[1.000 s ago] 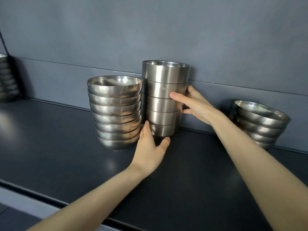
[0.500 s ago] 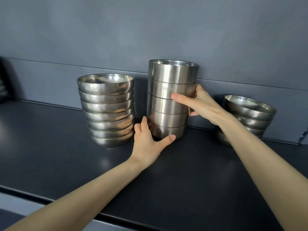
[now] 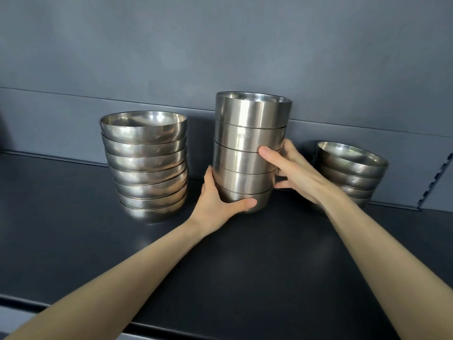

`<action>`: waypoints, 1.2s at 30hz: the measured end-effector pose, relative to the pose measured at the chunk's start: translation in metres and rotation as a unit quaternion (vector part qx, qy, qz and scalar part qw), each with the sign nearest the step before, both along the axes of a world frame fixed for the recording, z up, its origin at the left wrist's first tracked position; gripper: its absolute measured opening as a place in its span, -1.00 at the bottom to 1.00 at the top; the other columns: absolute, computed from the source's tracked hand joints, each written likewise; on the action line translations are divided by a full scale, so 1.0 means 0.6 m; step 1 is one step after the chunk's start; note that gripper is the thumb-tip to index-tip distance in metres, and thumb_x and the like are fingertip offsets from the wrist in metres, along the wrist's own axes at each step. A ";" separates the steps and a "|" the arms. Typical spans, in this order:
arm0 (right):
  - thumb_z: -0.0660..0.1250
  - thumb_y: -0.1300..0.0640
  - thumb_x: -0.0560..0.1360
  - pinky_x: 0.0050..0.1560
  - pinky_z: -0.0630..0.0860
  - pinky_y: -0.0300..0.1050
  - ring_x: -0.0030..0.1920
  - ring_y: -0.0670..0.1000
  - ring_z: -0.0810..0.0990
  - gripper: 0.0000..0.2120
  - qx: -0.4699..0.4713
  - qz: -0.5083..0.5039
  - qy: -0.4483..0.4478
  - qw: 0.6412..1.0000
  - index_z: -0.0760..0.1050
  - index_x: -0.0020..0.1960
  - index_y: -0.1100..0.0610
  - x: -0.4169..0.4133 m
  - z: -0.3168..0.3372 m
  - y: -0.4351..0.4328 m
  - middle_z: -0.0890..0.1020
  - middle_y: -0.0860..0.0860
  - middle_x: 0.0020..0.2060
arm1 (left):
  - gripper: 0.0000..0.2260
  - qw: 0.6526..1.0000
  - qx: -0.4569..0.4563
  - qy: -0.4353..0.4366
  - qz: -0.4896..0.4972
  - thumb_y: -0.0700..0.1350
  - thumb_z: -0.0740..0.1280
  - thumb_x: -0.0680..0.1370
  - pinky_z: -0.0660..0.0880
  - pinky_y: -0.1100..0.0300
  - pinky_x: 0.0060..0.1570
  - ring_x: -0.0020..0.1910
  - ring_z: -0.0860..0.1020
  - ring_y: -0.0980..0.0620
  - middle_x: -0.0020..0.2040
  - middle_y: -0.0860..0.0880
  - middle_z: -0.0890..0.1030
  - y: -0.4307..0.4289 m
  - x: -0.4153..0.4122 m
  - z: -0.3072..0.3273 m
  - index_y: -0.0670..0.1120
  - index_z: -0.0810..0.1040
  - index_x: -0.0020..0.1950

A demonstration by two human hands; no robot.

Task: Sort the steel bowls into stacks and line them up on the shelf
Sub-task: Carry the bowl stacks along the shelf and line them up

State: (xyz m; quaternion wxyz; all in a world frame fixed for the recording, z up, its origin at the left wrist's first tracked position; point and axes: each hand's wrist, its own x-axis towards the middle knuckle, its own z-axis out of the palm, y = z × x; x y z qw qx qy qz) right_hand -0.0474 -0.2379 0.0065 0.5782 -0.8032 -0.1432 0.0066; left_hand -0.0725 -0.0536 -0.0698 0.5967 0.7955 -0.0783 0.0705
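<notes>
From your head camera, both your hands hold the tall stack of five straight-sided brushed steel bowls (image 3: 250, 148) on the dark matte shelf (image 3: 73, 241). Your left hand (image 3: 215, 202) curls round its lowest bowl, and your right hand (image 3: 291, 170) grips its right side around mid-height. You cannot tell whether its base touches the shelf. It stands between a stack of rounded steel bowls (image 3: 144, 165) on the left and a shorter stack of shallow steel bowls (image 3: 350, 173) on the right, touching neither.

Back wall (image 3: 220, 45): matt slate-grey panels, joined at one horizontal seam. Shelf deck (image 3: 245, 266): dark, faintly glossy, caught soft light. Slotted upright (image 3: 438, 182) stood far right.
</notes>
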 end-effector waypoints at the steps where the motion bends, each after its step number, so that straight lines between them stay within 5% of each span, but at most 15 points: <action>1: 0.42 -0.38 0.17 0.12 0.55 0.15 0.12 -0.11 0.61 -0.31 0.004 0.002 -0.005 1.000 0.35 0.23 -0.18 0.000 0.000 0.001 0.60 -0.32 0.05 | 0.15 1.000 -0.002 -0.007 0.003 0.19 0.58 0.15 0.26 0.00 0.42 0.43 0.26 0.07 0.46 0.08 0.25 0.000 0.001 -0.001 0.08 -0.07 0.53; 9: 0.43 -0.31 0.22 0.09 0.57 0.18 0.12 -0.02 0.61 -0.39 0.025 -0.029 -0.026 0.999 0.41 0.20 -0.14 -0.016 0.003 0.000 0.62 -0.17 0.08 | 0.07 0.999 -0.022 -0.033 0.013 0.12 0.63 0.13 0.39 0.12 0.32 0.29 0.42 0.14 0.32 0.13 0.43 0.000 -0.002 -0.002 0.05 0.10 0.49; 16: 0.42 -0.34 0.20 -0.21 0.63 -0.11 0.00 -0.10 0.66 -0.40 0.027 -0.051 -0.066 0.996 0.41 0.16 -0.16 -0.063 0.022 -0.014 0.63 -0.18 0.07 | 0.06 0.998 -0.030 -0.062 -0.011 0.15 0.62 0.11 0.43 0.26 0.17 0.22 0.44 0.21 0.25 0.20 0.45 -0.008 -0.033 0.024 0.09 0.13 0.48; 20: 0.39 -0.41 0.13 -0.12 0.64 0.00 0.01 -0.10 0.64 -0.33 0.006 -0.075 -0.077 0.994 0.37 0.15 -0.19 -0.100 0.039 -0.016 0.61 -0.19 0.05 | 0.03 0.997 -0.028 -0.072 -0.024 0.19 0.61 0.09 0.44 0.36 0.05 0.17 0.46 0.26 0.20 0.24 0.47 -0.009 -0.063 0.034 0.11 0.16 0.45; 27: 0.39 -0.50 0.08 0.02 0.61 0.18 0.17 0.04 0.55 -0.06 -0.028 -0.105 -0.062 0.992 0.25 0.33 -0.09 -0.178 0.050 -0.002 0.52 -0.09 0.21 | 0.02 0.996 -0.033 -0.066 -0.040 0.16 0.62 0.10 0.48 0.23 0.16 0.19 0.49 0.18 0.22 0.18 0.49 0.002 -0.128 0.037 0.09 0.18 0.45; 32: 0.34 -0.54 0.00 -0.03 0.62 0.17 0.12 0.00 0.57 -0.09 -0.030 -0.115 -0.070 0.990 0.30 0.23 -0.13 -0.237 0.057 0.020 0.53 -0.17 0.09 | 0.03 0.996 -0.051 -0.056 -0.050 0.16 0.63 0.05 0.48 0.26 0.11 0.15 0.52 0.18 0.18 0.18 0.52 0.025 -0.174 0.047 0.12 0.21 0.42; 36: 0.35 -0.55 0.04 -0.05 0.63 0.13 0.08 -0.10 0.55 -0.30 -0.035 -0.127 -0.076 0.988 0.34 0.05 -0.24 -0.291 0.057 0.047 0.55 -0.21 0.06 | 0.01 0.995 -0.056 -0.051 -0.062 0.15 0.63 0.05 0.45 0.37 -0.01 0.10 0.53 0.23 0.14 0.20 0.54 0.051 -0.222 0.048 0.14 0.23 0.41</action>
